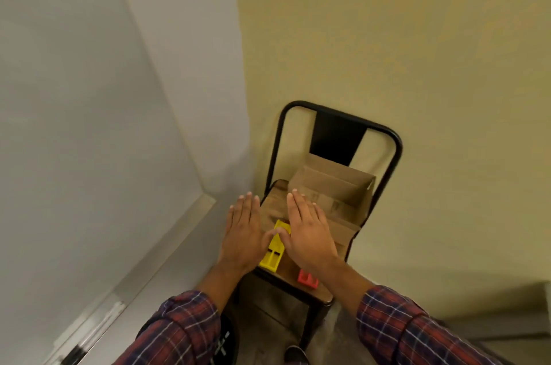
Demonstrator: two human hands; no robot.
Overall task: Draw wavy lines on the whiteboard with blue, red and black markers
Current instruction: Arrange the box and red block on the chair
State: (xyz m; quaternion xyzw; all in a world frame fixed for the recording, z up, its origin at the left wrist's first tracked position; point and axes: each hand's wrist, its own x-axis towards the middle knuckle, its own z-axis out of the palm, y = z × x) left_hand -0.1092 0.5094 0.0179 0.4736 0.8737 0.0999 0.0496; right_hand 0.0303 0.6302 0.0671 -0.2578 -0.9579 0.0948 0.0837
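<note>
The whiteboard [74, 96] fills the left side of the head view, blank, with a metal frame [155, 251] along its lower edge. No marker is visible. My left hand [243, 233] and my right hand [308, 233] are held flat, palms down, fingers spread, above a chair seat. Neither hand holds anything. Under and between the hands lies a yellow plastic holder [272, 254] with slots. A red plastic piece [307, 279] sits near the seat's front edge.
A black metal chair [393, 153] with a wooden seat stands against the yellowish wall [417, 37]. An open, seemingly empty cardboard box [331, 195] rests on the seat behind the hands. Floor and my shoe [295, 355] show below.
</note>
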